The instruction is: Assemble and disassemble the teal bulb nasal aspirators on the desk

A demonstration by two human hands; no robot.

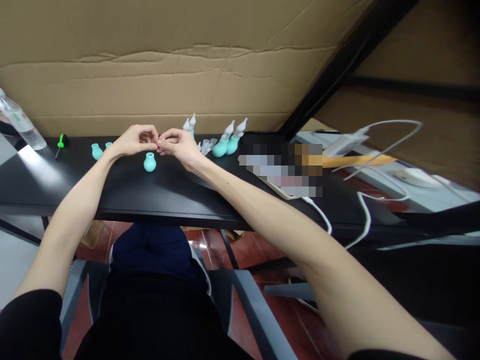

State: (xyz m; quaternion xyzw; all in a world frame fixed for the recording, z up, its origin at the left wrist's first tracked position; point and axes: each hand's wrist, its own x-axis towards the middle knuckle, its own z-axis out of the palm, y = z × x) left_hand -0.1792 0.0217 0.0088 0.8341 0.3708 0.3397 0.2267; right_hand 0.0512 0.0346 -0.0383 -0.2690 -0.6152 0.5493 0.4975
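My left hand (138, 140) and my right hand (180, 146) meet fingertip to fingertip above the black table, both pinched closed. Whatever lies between the fingertips is too small or too hidden to name. Just below them an open-necked teal rubber bulb (150, 163) stands upright on the table. Left of my left hand is another teal bulb (97, 151), with one more partly hidden behind my wrist. Right of my right hand sit teal bulbs with pale pointed nozzles fitted, among them one bulb aspirator (221, 145). Small clear plastic pieces (207, 145) lie beside my right wrist.
A water bottle (23, 122) and a green-and-black screwdriver (60, 145) are at the left. At the right, a blurred-out flat device (281, 172) has a white cable (318, 212) running from it. Cardboard (157, 85) rises behind the table (150, 197).
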